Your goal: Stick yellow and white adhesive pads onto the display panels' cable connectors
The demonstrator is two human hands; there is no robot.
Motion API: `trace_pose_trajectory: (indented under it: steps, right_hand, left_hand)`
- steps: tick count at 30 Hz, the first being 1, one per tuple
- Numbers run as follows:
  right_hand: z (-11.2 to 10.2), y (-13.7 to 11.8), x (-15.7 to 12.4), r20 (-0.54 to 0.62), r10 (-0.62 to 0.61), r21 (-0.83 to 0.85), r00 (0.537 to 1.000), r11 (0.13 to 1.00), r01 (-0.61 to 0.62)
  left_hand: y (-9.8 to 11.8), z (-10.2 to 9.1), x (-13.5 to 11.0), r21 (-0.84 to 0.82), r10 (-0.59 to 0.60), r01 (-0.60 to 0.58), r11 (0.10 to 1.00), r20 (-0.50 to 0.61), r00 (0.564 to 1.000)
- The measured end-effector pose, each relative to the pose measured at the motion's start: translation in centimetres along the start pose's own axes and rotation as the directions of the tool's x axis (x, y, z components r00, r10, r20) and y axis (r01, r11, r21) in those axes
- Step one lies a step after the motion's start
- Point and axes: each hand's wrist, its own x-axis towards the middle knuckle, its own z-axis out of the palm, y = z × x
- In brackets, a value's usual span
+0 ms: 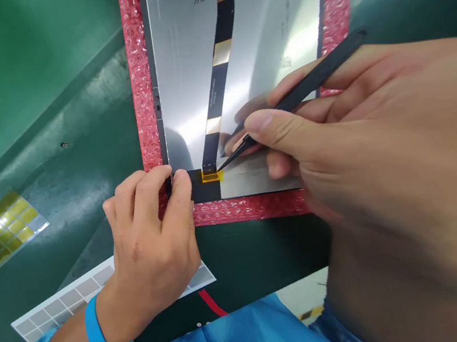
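Note:
A silvery display panel (267,32) lies with its back up. A black-and-gold flex cable (220,77) runs down it to an amber piece of tape (211,176) over a connector near the lower left corner. My right hand (360,127) is closed round black tweezers (305,83). Their tip points at the right side of the amber tape; whether it touches cannot be told. With fingers curled, my left hand (151,229) grips the panel's lower left edge, thumb on its dark corner and the other fingertips by the border.
Pink bubble wrap (140,81) shows beneath the panel on a green mat (79,160). At the left lies a clear sheet of yellow tape squares (2,235). Under my left forearm is a white sheet with grey labels (68,297). The table edge is close to my body.

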Motion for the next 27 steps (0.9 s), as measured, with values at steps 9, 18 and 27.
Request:
trace_pose_trajectory:
  steps: [9,18,27]
  right_hand:
    - [-0.35,0.61,0.20,0.029,-0.016,-0.109,0.999,0.994,0.019]
    - [-0.19,0.78,0.16,0.021,-0.048,-0.119,0.999,0.992,0.050]
    - [-0.29,0.83,0.10,0.016,-0.045,-0.089,0.999,0.995,0.046]
  left_hand:
    - [0.26,0.18,0.10,0.014,-0.031,0.032,0.999,-0.011,0.999]
    - [0.40,0.07,0.12,0.004,-0.074,0.074,0.997,0.004,0.997]
    - [0.35,0.04,0.17,0.011,-0.063,0.063,0.998,0.011,0.998]
